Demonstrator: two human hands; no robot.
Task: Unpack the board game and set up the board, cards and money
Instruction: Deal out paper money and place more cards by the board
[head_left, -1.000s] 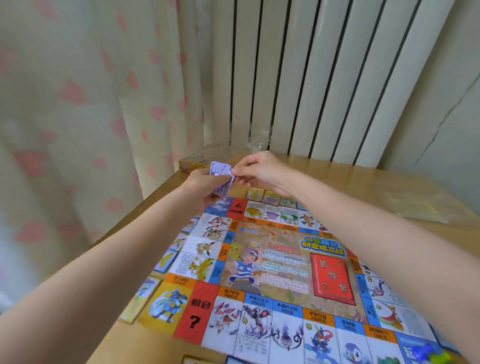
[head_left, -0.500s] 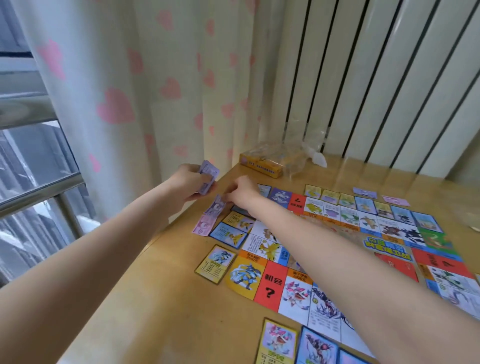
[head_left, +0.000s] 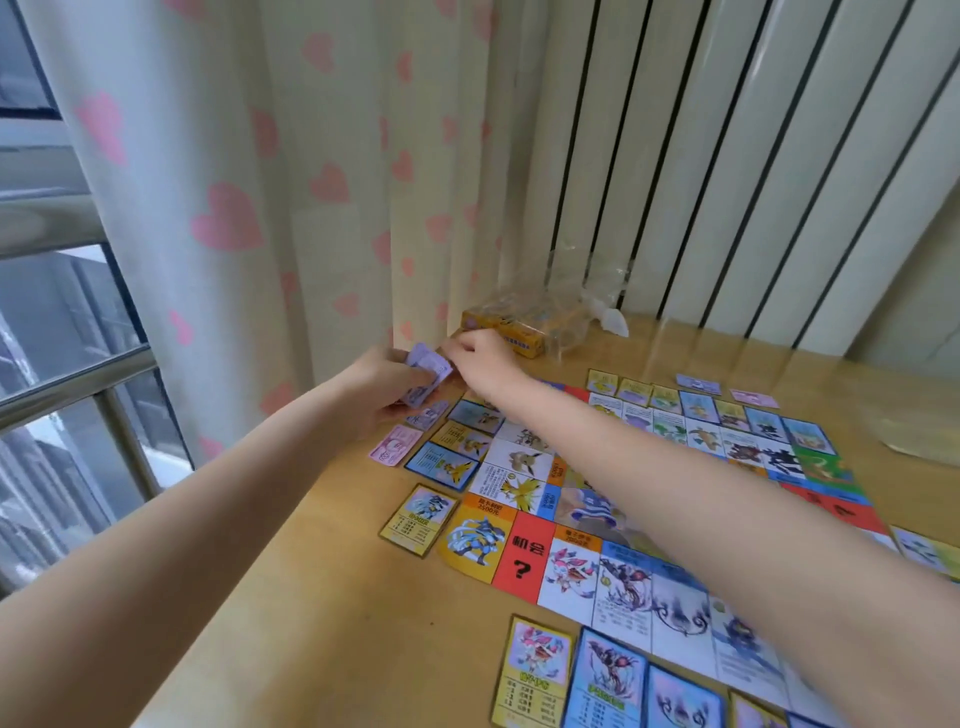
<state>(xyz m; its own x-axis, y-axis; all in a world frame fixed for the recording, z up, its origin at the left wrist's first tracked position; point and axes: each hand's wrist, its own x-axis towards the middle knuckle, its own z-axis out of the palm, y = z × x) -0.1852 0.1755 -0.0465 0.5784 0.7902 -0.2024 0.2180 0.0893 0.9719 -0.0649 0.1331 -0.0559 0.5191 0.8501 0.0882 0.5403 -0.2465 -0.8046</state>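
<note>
Now, left hand (head_left: 382, 387) grip grasping purple notes (head_left: 428, 376), right hand (head_left: 480, 358) grip pinching their top edge

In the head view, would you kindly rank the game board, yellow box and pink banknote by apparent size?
1. game board
2. yellow box
3. pink banknote
The box lies farther away, so its true size relative to the banknote is unsure.

A colourful square paper game board (head_left: 623, 525) lies flat and unfolded on the tabletop, its printed squares showing cartoon creatures and a red square with a question mark. Yellow- and blue-bordered rectangular cards (head_left: 418, 519) lie face up in rows just outside its left, near and far edges. A pink paper banknote (head_left: 396, 445) and a purple one (head_left: 429, 415) lie by the far left corner. A small purple wad of paper notes (head_left: 427, 375) is held above them.
</note>
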